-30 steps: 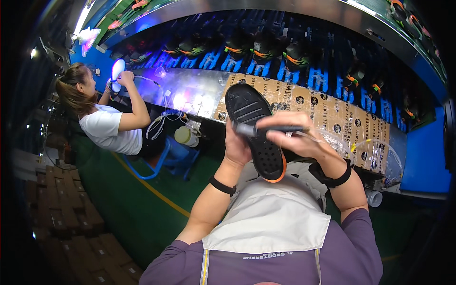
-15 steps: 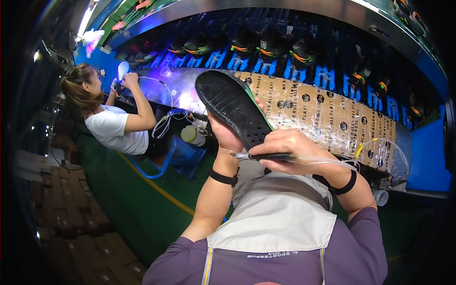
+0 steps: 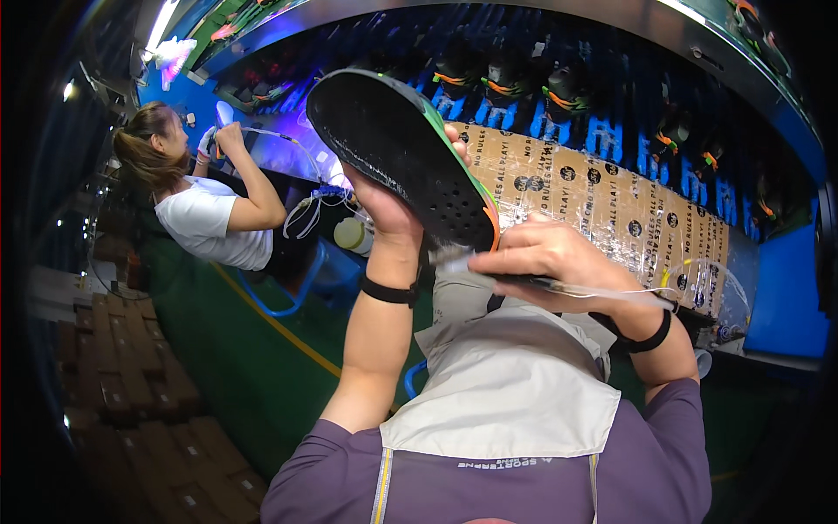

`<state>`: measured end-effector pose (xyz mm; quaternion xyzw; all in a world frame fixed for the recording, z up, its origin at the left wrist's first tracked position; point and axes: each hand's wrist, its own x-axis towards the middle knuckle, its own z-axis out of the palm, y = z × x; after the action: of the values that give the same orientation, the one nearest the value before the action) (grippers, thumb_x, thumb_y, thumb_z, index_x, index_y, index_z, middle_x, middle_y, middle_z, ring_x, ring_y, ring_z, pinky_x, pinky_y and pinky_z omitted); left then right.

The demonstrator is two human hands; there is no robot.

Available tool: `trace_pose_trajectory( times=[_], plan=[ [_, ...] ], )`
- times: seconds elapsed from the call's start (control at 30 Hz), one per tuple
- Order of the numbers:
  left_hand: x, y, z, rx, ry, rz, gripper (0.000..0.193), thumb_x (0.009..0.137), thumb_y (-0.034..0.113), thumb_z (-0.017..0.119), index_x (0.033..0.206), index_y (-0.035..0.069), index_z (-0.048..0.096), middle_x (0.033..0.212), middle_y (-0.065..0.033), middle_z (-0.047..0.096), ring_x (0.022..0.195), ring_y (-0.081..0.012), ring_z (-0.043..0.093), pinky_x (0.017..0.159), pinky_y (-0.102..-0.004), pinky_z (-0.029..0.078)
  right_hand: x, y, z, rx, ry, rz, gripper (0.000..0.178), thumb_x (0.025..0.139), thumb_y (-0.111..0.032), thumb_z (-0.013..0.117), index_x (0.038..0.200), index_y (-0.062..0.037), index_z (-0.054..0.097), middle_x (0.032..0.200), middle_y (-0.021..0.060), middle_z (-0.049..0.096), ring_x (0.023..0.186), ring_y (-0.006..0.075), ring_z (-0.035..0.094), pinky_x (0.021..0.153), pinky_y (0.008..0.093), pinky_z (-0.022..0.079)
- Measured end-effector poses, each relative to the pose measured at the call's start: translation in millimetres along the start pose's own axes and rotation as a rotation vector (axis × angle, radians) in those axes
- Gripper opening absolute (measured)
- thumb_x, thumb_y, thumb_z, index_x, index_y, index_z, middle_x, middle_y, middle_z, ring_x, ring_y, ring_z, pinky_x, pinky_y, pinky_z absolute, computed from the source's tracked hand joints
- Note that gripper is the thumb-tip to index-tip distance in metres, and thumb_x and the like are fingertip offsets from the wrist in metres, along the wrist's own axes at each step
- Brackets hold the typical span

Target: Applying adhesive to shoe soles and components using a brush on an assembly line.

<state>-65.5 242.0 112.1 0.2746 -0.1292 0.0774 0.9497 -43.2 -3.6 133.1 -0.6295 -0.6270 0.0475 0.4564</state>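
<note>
My left hand point(image 3: 386, 210) is wrapped around a shoe upper point(image 3: 397, 157), holding it raised and tilted with its black underside toward me. Green and orange show along its side, and small holes cluster near its heel end. My left fingertips show past the far side. In my right hand point(image 3: 559, 262) is a glue brush point(image 3: 534, 280) with a dark handle, gripped between thumb and fingers. A thin clear tube point(image 3: 615, 292) trails from the handle over my right wrist. The blurred bristles are at the heel end; whether they touch it I cannot tell.
A cardboard-covered bench point(image 3: 611, 205) lies beyond my hands. Behind it, blue racks point(image 3: 602, 140) carry several dark shoes. A co-worker point(image 3: 214, 205) at left holds a pale sole. A pale tub point(image 3: 351, 234) stands near the bench, and stacked cartons point(image 3: 131, 358) at lower left.
The shoe upper has moved up, left and nearer, its side turned more into view. The brush tip has gone from beside my left wrist to the heel end.
</note>
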Motion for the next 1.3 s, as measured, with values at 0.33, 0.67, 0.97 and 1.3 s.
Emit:
trace_pose_trajectory(
  times=[0.33,0.67,0.97,1.3],
  plan=[
    [32.1,15.5,9.5,0.498,-0.076,-0.06,0.111,0.089,0.089,0.039,0.153,-0.002,0.043,0.139,-0.0308,0.059,0.119,-0.0446,0.065,0.099,-0.0551,0.056,0.5,2.5,-20.6,0.051,-0.088,0.055,0.037,0.083,-0.006,0.08,0.119,-0.0091,0.077,0.082,0.0099,0.063,0.076,0.0289,0.062,0.072,0.0409,0.049],
    [56.7,2.8,49.9,0.752,-0.232,-0.412,0.071,0.109,0.059,0.042,0.146,0.001,0.056,0.13,-0.011,0.071,0.114,-0.0169,0.07,0.097,-0.0319,0.057,0.4,7.5,-22.8,-0.067,-0.061,0.096,0.039,0.083,-0.008,0.081,0.122,-0.0111,0.076,0.083,0.0089,0.066,0.081,0.03,0.064,0.075,0.042,0.051],
    [83.2,-10.7,59.4,1.317,-0.165,-0.696,0.084,0.1,0.076,0.045,0.114,-0.001,0.077,0.096,-0.0119,0.075,0.084,-0.0189,0.07,0.082,-0.0341,0.056,4.8,13.1,-21.7,-0.171,-0.007,0.04,0.039,0.081,-0.006,0.08,0.12,-0.0112,0.074,0.099,0.0097,0.071,0.09,0.0325,0.069,0.081,0.0431,0.055],
    [80.9,4.0,-13.8,0.917,0.061,-0.493,0.072,0.111,0.062,0.029,0.14,0.004,0.063,0.123,-0.0094,0.072,0.108,-0.0148,0.07,0.095,-0.0317,0.057,-11.6,26.5,-28.7,0.071,-0.001,0.172,0.032,0.087,-0.013,0.081,0.117,-0.0062,0.077,0.094,0.0117,0.073,0.084,0.0289,0.068,0.078,0.0395,0.053]
  ],
)
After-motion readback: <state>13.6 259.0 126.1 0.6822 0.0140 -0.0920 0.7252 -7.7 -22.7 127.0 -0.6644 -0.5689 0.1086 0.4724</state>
